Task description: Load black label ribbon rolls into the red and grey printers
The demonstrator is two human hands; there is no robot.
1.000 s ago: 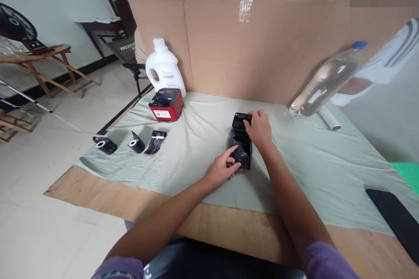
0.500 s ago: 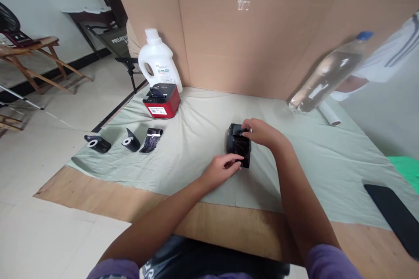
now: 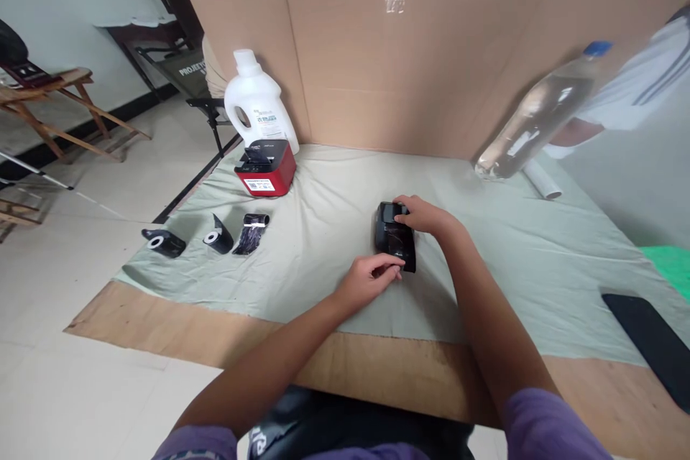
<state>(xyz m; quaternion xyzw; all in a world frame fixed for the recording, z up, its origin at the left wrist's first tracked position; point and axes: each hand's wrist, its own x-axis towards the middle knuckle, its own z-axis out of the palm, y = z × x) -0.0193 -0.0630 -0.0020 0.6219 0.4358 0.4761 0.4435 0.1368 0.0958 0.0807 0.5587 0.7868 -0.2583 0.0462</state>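
A small black box-shaped device (image 3: 384, 233), like a portable printer, lies on the pale green cloth in front of me. Glossy black film (image 3: 408, 259) extends over its near end. My left hand (image 3: 369, 280) pinches that film at its near left edge, thumb and forefinger together. My right hand (image 3: 425, 215) grips the device's far right end, its thumb on top and its fingers curled over the far edge. The far side of the device is hidden under those fingers.
Black film rolls (image 3: 218, 238) lie at the left. Behind them are a red-and-black printer (image 3: 267, 176) and a white detergent bottle (image 3: 261, 104). A tilted clear bottle (image 3: 536, 118), a white tube (image 3: 542, 180) and a phone (image 3: 650, 345) are at the right. Cardboard (image 3: 345, 65) stands behind; a person's sleeve shows at the right.
My right hand has shifted slightly left over the far end of the device, its thumb now flatter on top. My left hand stays at the film. The view has tilted slightly.
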